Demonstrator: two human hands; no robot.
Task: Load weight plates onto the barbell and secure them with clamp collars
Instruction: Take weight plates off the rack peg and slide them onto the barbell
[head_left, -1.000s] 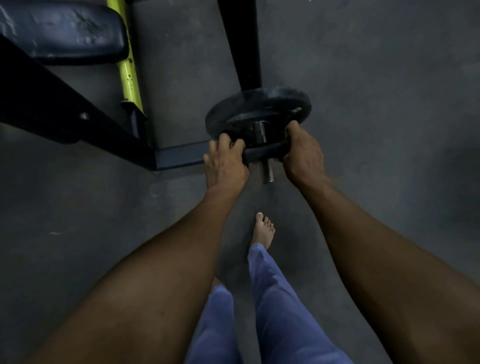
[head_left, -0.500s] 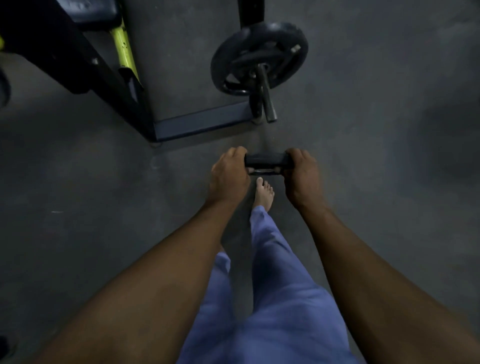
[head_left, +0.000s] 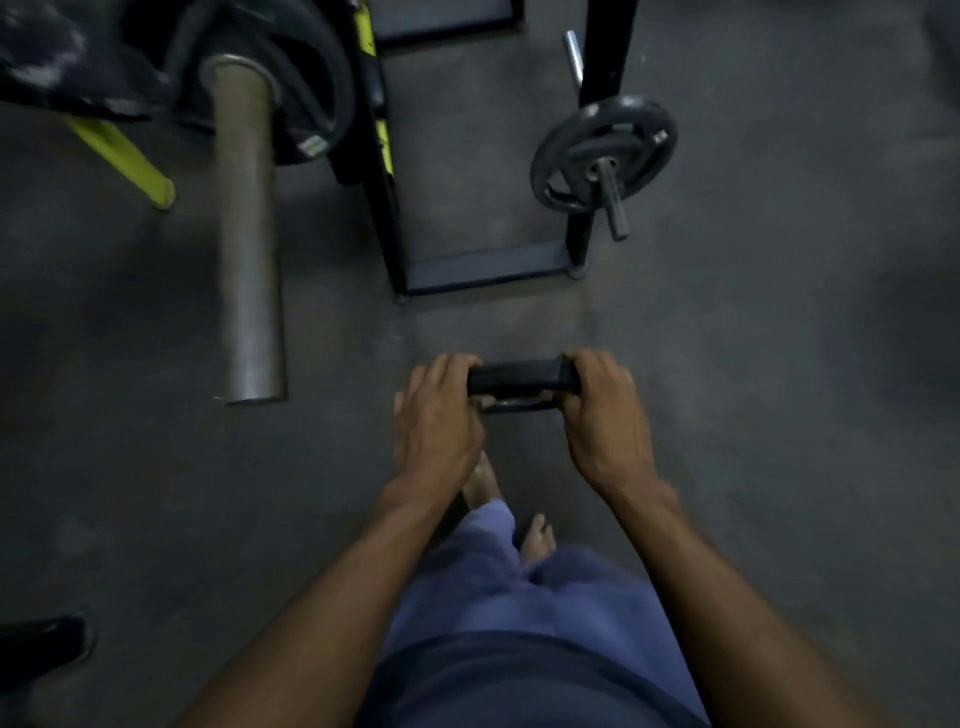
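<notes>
Two hands, left hand (head_left: 434, 423) and right hand (head_left: 605, 415), each grip one end of a single weight plate (head_left: 522, 378) held edge-on. One plate on rack (head_left: 602, 150) hangs beyond; one barbell sleeve (head_left: 248, 249) juts left.

Matt blk plate (head_left: 522, 376), dull metal sleeve (head_left: 248, 249), rough floor (head_left: 779, 364).

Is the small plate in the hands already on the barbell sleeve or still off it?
Off: both hands hold the plate apart from the barbell sleeve.
</notes>
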